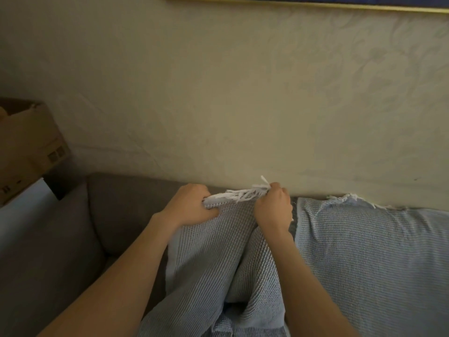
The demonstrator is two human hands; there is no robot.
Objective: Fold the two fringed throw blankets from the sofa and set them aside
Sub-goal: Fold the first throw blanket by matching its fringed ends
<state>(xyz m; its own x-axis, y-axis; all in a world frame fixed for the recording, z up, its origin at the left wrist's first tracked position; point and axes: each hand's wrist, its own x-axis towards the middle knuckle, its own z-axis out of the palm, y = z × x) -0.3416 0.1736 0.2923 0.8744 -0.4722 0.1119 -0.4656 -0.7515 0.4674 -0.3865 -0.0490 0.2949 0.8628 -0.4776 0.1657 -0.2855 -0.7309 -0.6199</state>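
Both hands are up at the top of the sofa back. The left hand (192, 205) has its fingers curled tight round the top edge of the first blanket (218, 259). The right hand (273, 207) pinches the same edge just beside it. The white fringe (243, 194) sticks out between the two hands. The rest of this blanket hangs down below the fingers, bunched with a deep crease in the middle.

What could go wrong? I think I hold only a short bit of the edge, so if I lift now the far corners may droop and the fold may come out crooked. The fringe is thin string (it looks easy to tug loose), so a grip on the strings alone could slip.

Just to the right of the right fingers lies the second blanket (364, 251), spread over the sofa (116, 215). The two blankets lie very near each other, so I might catch the second one by mistake. Far to the left of the left fingers sits a cardboard box (29, 142), well out of the way. The wall (218, 105) is behind the fingers.
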